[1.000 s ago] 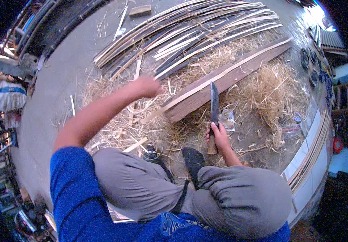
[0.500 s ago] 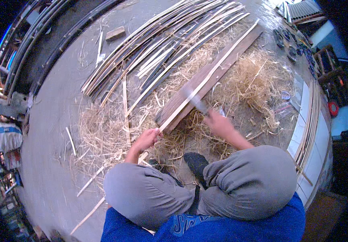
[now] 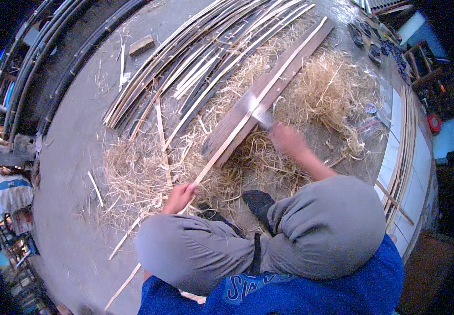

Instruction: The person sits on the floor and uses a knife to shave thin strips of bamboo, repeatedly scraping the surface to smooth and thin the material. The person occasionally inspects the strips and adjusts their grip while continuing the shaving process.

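My left hand, fingers closed, grips the near end of a long pale bamboo strip. The strip runs up and to the right along a dark wooden plank lying at a slant. In my right hand is a broad-bladed knife, its blade blurred by motion. That blade lies across the strip near the middle of the plank. Whether it presses into the strip cannot be made out. Curly shavings surround the plank.
A pile of split bamboo strips, dark and pale, lies beyond the plank. Dark poles line the far left. More strips rest on white tiles at right. A wooden block and sandals sit on the floor.
My left hand has drawn back toward my left knee, and the strip has slid toward me along the plank. The knife stays across the strip, shifted slightly up the picture.
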`<state>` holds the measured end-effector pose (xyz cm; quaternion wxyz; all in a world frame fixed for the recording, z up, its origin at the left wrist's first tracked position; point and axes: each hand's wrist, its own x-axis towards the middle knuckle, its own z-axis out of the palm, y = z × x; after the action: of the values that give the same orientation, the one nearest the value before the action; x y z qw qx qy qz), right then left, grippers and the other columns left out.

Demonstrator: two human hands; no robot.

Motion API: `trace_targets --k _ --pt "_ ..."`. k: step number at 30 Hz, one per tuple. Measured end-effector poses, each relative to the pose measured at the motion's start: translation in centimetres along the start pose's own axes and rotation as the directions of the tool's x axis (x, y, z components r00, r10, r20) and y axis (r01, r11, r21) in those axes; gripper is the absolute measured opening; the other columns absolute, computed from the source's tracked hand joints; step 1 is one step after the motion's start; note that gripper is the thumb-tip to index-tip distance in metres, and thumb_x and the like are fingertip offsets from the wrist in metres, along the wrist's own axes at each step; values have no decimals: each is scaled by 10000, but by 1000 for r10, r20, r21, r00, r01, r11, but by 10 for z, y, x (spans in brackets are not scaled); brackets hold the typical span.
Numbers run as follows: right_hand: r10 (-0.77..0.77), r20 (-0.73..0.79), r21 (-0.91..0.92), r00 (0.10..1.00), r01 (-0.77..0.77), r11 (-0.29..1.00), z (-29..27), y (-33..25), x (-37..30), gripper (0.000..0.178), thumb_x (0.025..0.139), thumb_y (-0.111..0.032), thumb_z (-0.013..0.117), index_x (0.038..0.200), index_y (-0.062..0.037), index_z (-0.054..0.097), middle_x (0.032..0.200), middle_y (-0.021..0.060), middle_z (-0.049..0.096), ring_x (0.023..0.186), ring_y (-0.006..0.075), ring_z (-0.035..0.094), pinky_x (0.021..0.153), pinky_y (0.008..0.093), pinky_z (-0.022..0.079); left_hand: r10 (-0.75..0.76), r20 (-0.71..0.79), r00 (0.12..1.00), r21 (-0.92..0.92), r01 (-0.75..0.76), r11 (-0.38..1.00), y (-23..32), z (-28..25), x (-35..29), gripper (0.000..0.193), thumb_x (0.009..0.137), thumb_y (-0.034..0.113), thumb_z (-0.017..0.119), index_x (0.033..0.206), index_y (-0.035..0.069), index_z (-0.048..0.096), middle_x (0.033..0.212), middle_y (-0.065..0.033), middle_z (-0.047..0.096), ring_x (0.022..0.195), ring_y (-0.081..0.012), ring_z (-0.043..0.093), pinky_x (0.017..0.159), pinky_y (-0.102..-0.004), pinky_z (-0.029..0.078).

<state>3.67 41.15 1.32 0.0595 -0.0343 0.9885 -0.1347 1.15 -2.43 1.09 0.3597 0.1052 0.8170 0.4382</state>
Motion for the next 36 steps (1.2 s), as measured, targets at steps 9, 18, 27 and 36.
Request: trace_targets --k 9,18,27,36 --pt "-51 41 -4 998 51 999 -20 -24 -16 385 894 -429 527 1158 -151 558 761 193 634 699 362 651 593 469 524 16 9 1000 133 -17 991 -26 -10 -4 464 945 456 502 845 23 638 589 -13 546 515 -118 500 478 -297 405" --pt "-87 54 151 995 78 986 -37 -64 -20 371 875 -339 562 1137 -77 559 929 172 652 839 350 651 718 454 523 -238 16 971 -120 238 964 23 -15 -23 469 914 466 554 948 10 662 610 -39 573 527 -126 531 497 -286 428" --pt "368 -91 317 926 -323 892 -36 16 -5 337 903 -329 538 1146 -100 583 887 193 651 800 374 645 701 468 533 -360 -99 928 -379 300 876 3 -2 -74 355 964 353 509 936 16 620 651 -27 583 567 -107 521 522 -279 423" --pt "651 -258 336 713 -566 753 -81 94 -7 329 913 -335 512 1086 -69 603 1027 241 624 915 383 627 786 462 502 -119 -147 982 -51 113 992 -52 -13 -43 321 947 301 542 860 5 632 561 1 527 500 -67 475 452 -232 355"
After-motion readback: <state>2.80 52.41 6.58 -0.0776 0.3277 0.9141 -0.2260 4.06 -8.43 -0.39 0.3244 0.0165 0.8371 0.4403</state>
